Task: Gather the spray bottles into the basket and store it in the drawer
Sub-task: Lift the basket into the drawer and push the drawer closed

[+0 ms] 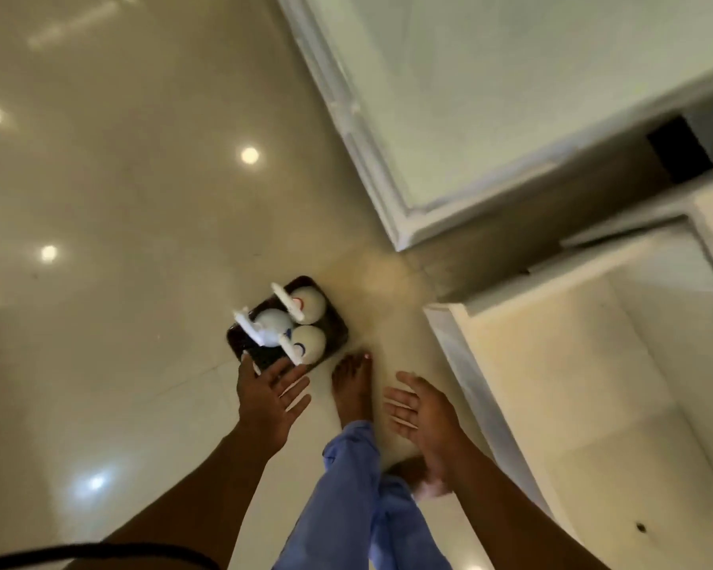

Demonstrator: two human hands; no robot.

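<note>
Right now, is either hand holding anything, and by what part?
Nothing is held. The left hand and right hand are open, reaching toward the basket of spray bottles.

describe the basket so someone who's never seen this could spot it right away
On the glossy cream floor, just left of the open white drawer, sits the basket. It is small, dark and rectangular, holding three white spray bottles, the only dark thing on the floor.

Wide open floor (112,207) to the left of basket (330,335), nothing in the way there. Three spray bottles (309,341) upright inside, blocking reach from above. Bare foot (353,388) just beside near corner. Open drawer (618,388) at right, interior free, front wall (470,388) raised.
</note>
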